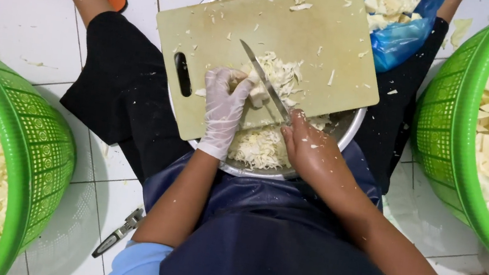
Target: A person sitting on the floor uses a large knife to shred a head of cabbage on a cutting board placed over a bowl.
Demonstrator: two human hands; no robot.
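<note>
A pale cutting board (pixel 307 33) rests across a metal bowl (pixel 351 127) between my knees. My left hand (pixel 222 107), in a thin white glove, presses down on a piece of cabbage (pixel 277 76) on the board. Gripped by its handle in my bare right hand (pixel 308 148) is a knife (pixel 263 77), its blade angled up and to the left across the cabbage. Shredded cabbage (pixel 258 148) lies in the bowl below the board's near edge.
A green basket (pixel 38 143) of shredded cabbage stands at left, and a green basket (pixel 444 131) of whole cabbage leaves at right. A blue plastic bag (pixel 403 36) with cabbage scraps sits beyond the board. A metal tool (pixel 117 234) lies on the white tiled floor.
</note>
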